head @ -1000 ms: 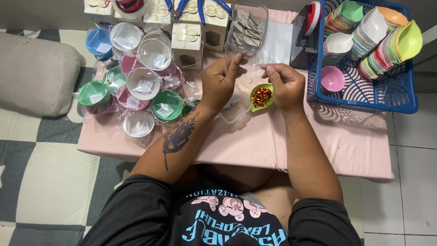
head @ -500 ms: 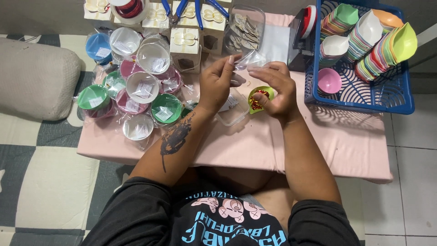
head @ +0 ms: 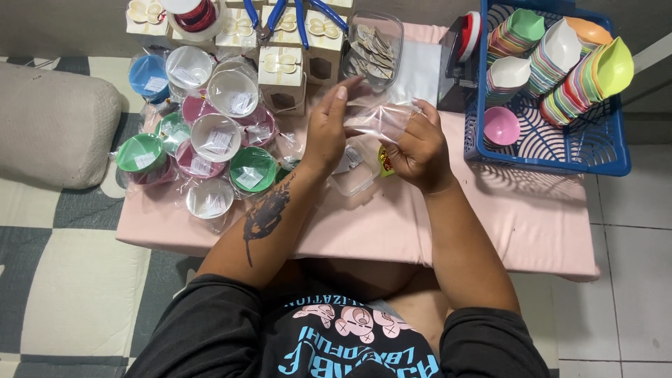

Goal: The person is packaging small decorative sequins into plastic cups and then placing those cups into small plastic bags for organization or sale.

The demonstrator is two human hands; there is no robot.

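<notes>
Both hands hold a clear bag [head: 381,120] above the pink counter [head: 392,224] | left hand [head: 327,133] fingers spread on it, right hand [head: 418,150] gripping | green dish [head: 384,162] under right hand | wrapped bowls [head: 210,140] at 9 o'clock | blue basket [head: 553,150] at 3 o'clock

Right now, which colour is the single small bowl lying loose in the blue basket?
Pink; the small bowl shows best in the head view.
</notes>
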